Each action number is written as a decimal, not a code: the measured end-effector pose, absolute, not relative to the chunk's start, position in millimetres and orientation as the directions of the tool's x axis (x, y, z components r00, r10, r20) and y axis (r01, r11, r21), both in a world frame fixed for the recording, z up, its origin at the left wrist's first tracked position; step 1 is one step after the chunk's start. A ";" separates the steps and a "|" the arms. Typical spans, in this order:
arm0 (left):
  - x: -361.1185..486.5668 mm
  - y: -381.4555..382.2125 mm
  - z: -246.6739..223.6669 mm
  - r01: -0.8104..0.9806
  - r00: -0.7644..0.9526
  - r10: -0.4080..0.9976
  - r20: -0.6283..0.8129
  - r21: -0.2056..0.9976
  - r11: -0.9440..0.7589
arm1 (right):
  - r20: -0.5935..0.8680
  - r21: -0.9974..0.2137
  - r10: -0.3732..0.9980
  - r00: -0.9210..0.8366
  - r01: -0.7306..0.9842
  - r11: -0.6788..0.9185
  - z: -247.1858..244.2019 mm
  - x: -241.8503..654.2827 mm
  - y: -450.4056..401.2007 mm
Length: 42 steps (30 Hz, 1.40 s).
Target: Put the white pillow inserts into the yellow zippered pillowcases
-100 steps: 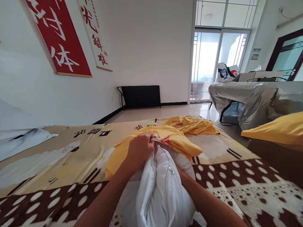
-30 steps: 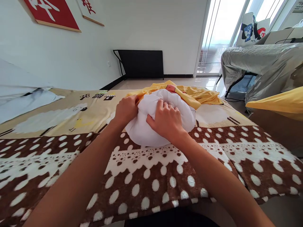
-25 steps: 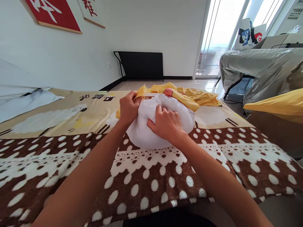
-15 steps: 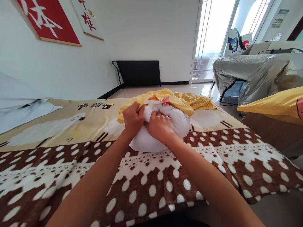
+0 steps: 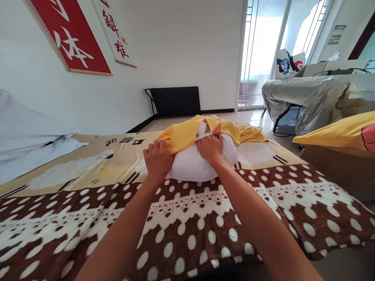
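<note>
A plump white pillow [image 5: 195, 166] lies on the patterned blanket, its far part covered by a yellow pillowcase [image 5: 184, 136]. My left hand [image 5: 159, 160] is closed around the near left edge of the pillowcase, beside the pillow. On top of the pillow, my right hand [image 5: 210, 147] presses into it with curled fingers, just at the pillowcase's opening. A pale strip [image 5: 203, 136] along the opening runs up to that hand. The right fingertips are hidden in the pillow. A pink patch of the pillowcase shows beyond them.
The brown-and-cream blanket [image 5: 117, 210] spreads under everything. Another yellow piece with a pink patch [image 5: 336, 130] juts in at right. Behind it stands a plastic-covered table [image 5: 304, 91] with boxes. A black folded panel [image 5: 175, 101] leans on the far wall; white cloth [image 5: 26, 144] lies left.
My left hand has drawn the yellow pillowcase toward me over the pillow's left side. My right hand has shifted right on the pillow. The view has tilted up slightly.
</note>
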State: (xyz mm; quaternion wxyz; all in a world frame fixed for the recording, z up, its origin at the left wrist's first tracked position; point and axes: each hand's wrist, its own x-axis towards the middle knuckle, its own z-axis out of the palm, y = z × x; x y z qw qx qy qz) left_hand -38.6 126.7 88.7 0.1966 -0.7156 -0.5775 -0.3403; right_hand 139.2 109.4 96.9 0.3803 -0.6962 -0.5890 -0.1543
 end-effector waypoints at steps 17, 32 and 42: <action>1.0 129.8 23.1 0.637 -0.089 0.304 0.949 0.289 -0.714 | 0.736 -0.206 0.671 0.088 0.974 0.099 6.5 163.8 -15.8; 62.6 37.1 157.7 0.467 0.020 -0.161 0.987 -0.151 -0.871 | 0.878 0.132 0.450 -0.165 0.986 0.103 29.6 147.7 -56.2; 71.6 -3.6 203.1 0.494 0.116 -0.403 0.908 -0.405 -0.770 | 0.940 0.085 0.330 -0.081 0.996 0.002 111.1 175.7 -33.3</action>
